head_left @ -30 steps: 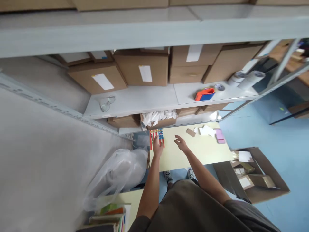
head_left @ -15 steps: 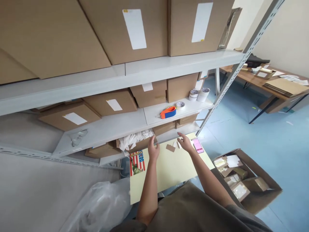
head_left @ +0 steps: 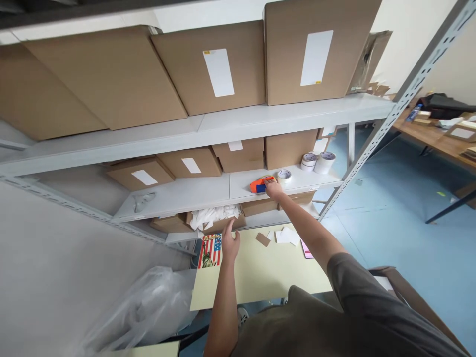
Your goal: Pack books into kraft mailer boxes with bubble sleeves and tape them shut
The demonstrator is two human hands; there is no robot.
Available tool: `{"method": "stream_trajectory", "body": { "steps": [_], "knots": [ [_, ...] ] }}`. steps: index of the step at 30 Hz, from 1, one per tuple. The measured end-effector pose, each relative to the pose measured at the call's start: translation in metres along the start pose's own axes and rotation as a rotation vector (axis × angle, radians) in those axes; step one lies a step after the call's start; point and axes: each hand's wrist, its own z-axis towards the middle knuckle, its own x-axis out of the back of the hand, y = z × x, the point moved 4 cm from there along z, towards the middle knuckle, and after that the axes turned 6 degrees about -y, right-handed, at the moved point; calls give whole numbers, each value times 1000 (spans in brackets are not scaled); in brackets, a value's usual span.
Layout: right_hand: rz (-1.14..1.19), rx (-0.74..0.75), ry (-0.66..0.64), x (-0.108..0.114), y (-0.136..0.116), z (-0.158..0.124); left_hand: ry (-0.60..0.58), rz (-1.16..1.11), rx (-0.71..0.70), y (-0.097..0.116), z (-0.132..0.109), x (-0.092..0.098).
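Observation:
My right hand reaches up to the middle shelf, its fingers closed on an orange and blue tape dispenser. The dispenser rests on the shelf, partly covered by my fingers. Just right of it lies a tape roll. Over the left part of the pale yellow table, my left hand hangs with its fingers apart and nothing in them. Beside that hand is a printed sheet with stripes and a statue. A small brown cardboard piece and white papers lie farther right.
Cardboard boxes line the grey shelves, and more tape rolls stand at the right end. A pink-screened phone lies at the table's right edge. Clear plastic is at lower left, an open carton at lower right.
My right hand has moved from above the table up to the shelf and onto the tape dispenser. My left hand stays over the table. The view has shifted.

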Motion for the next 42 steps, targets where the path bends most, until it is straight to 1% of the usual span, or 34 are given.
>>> {"method": "stream_trajectory", "body": {
  "steps": [3,6,9,11,13,15,18,22,24,26,31,33,35,37,38,40,42],
  "knots": [
    [-6,-27,-41,-8,0,-2,19,-8,21,-5,-4,9],
    [-57,-2,-9,-9,-4,-22,-16,-42,24,-8,-4,13],
    [-99,24,49,-9,-11,-58,-71,-75,1,-8,1,13],
    [-120,16,79,-12,-15,-89,-98,-104,-11,-9,4,13],
    [-152,-11,101,-21,-17,-124,-133,-134,-16,-14,4,11],
    [-177,-52,113,-37,-16,-161,-178,-155,-13,-23,1,8],
    [-177,-152,89,-77,-11,-219,-252,-174,18,-43,-12,-1],
    [-150,-312,10,-138,-4,-291,-360,-184,69,-68,-45,-14],
    [-145,-372,-39,-165,0,-320,-404,-183,81,-77,-64,-19],
    [-148,-432,-94,-189,7,-343,-434,-175,85,-84,-80,-20],
    [-103,-583,-199,-237,42,-379,-466,-129,92,-104,-111,-13],
    [-71,-635,-233,-251,58,-389,-452,-99,127,-114,-123,-8],
    [-48,-669,-264,-258,69,-396,-432,-75,179,-121,-134,-2],
    [-24,-680,-290,-258,73,-400,-415,-65,229,-125,-144,2],
    [-6,-677,-294,-255,73,-400,-406,-66,249,-124,-147,2],
    [41,-645,-269,-241,67,-399,-384,-77,279,-117,-151,1],
    [106,-579,-205,-220,56,-394,-354,-93,289,-102,-150,-2]
  ]
}}
